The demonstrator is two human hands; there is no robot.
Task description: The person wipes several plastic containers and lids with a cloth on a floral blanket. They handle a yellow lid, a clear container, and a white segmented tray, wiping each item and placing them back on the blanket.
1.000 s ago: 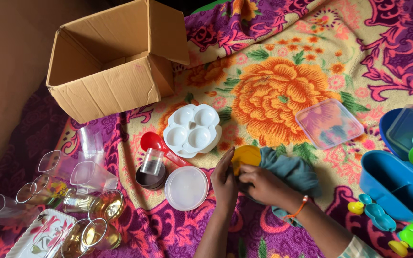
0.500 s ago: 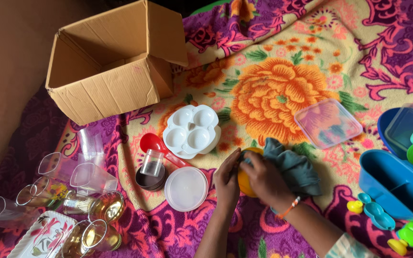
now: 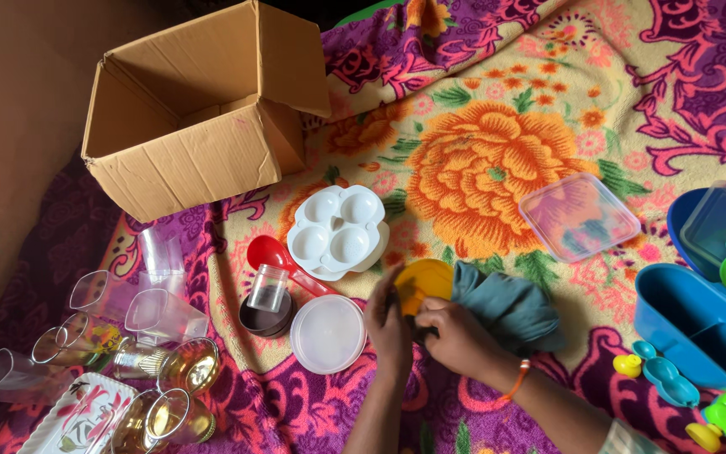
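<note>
One round yellow lid [image 3: 423,282], tilted.

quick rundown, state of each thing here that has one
cardboard box: open, tipped on its side
clear glasses: lying on their sides
yellow bowl: held in left hand
grey cloth: crumpled, gripped by right hand
clear square lid: lying flat, off any container

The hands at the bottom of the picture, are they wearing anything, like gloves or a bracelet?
No gloves: both hands are bare. The right hand has a thin orange and white band around its wrist, and further up that arm, at the picture's bottom edge, a bit of pale striped sleeve shows. The left hand and its forearm wear nothing: no ring, watch or sleeve shows.
</note>
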